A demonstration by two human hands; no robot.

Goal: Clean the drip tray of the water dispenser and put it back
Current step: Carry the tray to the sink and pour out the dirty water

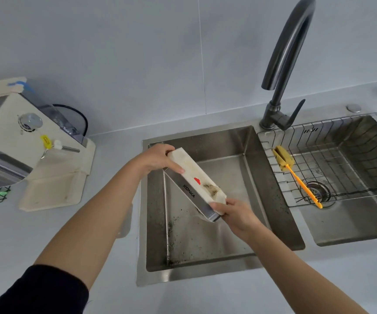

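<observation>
- Tilting over the left sink basin [205, 245], the drip tray [196, 180] is held at both ends.
- Its far end is gripped by the left hand [158, 158], its near end by the right hand [237, 214].
- Dark dirt is seen on the tray's white side.
- The water dispenser [13, 141] stands at the counter's left edge.

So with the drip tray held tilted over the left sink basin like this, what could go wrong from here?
1. The drip tray is held only at its two ends by the left hand and right hand; a wet grip could let it slip into the basin.
2. The faucet spout ends right of the tray, so water could miss it.
</observation>
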